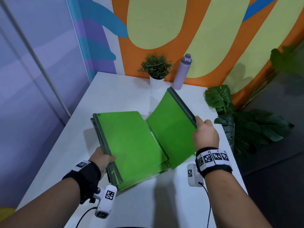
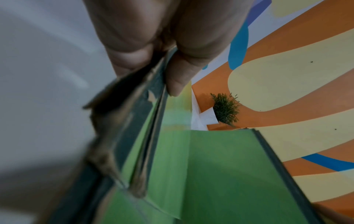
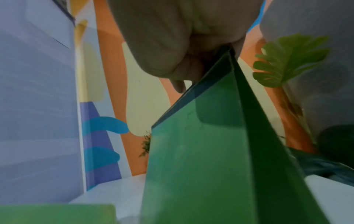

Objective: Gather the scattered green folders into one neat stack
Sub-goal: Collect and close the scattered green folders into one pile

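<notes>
Green folders: the stack lies on the white table at 12 o'clock from the person, long axis running from 6 to 11 o'clock. The left hand pinches its near spine corner at 8 o'clock. The right hand grips a tilted loose folder by its dark spine at 2 o'clock, lower edge touching the stack's right side; this hand looks nearer to the coming placement. A small black mark at the stack's far-left corner is unreadable

Your head camera looks down at the white table. Your wrist cameras sit close, seeing the same green folders.
</notes>
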`<state>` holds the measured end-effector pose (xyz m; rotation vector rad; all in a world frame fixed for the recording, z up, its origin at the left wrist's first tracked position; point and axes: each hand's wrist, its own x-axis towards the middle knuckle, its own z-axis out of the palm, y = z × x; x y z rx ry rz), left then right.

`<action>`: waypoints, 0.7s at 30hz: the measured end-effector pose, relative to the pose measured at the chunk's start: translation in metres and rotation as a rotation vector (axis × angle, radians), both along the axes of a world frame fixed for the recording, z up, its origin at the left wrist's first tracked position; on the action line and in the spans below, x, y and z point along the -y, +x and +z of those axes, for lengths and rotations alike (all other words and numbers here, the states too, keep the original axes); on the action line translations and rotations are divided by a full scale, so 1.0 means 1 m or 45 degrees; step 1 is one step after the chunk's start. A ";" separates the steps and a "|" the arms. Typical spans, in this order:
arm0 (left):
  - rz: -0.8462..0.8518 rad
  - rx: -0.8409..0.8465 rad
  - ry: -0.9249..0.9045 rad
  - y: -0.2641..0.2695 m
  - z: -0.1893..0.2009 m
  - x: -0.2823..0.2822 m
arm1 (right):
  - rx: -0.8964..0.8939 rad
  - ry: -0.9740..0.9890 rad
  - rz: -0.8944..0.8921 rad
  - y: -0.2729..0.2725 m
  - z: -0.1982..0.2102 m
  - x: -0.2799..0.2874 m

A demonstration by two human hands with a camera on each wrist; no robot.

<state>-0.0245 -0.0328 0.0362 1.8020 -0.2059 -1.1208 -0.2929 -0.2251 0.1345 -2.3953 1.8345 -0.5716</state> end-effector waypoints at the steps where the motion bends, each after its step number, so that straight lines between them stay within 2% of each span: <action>1: 0.013 -0.010 -0.005 0.001 0.000 0.000 | 0.053 -0.070 0.031 0.004 0.004 -0.001; 4: 0.038 -0.063 -0.017 -0.001 0.000 0.002 | 0.133 -0.309 0.249 0.023 0.010 -0.011; 6: 0.049 -0.124 0.004 -0.006 0.002 0.002 | 0.106 -0.359 0.460 0.040 0.004 -0.024; 9: 0.065 -0.292 0.010 -0.008 0.002 0.004 | -0.038 -0.091 0.792 0.064 -0.019 -0.060; 12: 0.117 -0.470 -0.022 -0.003 -0.004 0.006 | -0.156 0.197 1.122 0.072 -0.065 -0.099; 14: 0.071 -0.432 0.004 -0.006 -0.003 0.008 | -0.211 0.329 1.295 0.068 -0.091 -0.115; 16: 0.033 -0.260 0.081 -0.010 -0.006 0.005 | -0.224 0.417 1.361 0.062 -0.103 -0.119; 18: 0.009 -0.149 0.109 -0.001 -0.034 0.000 | -0.184 0.453 1.418 0.055 -0.103 -0.115; 20: 0.016 -0.096 0.129 0.007 -0.058 -0.002 | -0.117 0.473 1.403 0.049 -0.102 -0.106; 21: 0.021 -0.073 0.116 0.008 -0.056 -0.001 | -0.056 0.476 1.339 0.046 -0.101 -0.098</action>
